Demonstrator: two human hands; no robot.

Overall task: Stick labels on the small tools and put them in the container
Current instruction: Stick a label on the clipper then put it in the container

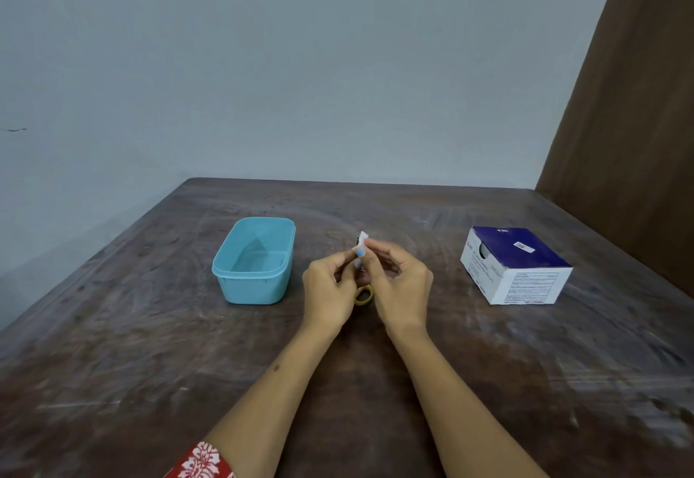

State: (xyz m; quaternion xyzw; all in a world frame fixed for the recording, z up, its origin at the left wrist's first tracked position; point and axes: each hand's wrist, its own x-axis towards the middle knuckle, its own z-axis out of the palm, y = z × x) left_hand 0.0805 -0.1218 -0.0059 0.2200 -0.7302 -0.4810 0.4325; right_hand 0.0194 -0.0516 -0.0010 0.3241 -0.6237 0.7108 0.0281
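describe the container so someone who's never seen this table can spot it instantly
On the dark wooden table, look left of the person's two raised hands. The container is a light-blue rectangular plastic tub with rounded corners, lidless and empty. The only other boxy item, a blue-and-white cardboard box, is closed and sits far right.

A single head-worn view is given, aimed forward and down across the table (375,383) from above its near edge. The wall (300,64) beyond the table's far edge is taken in. The table's middle is seen from nearby.
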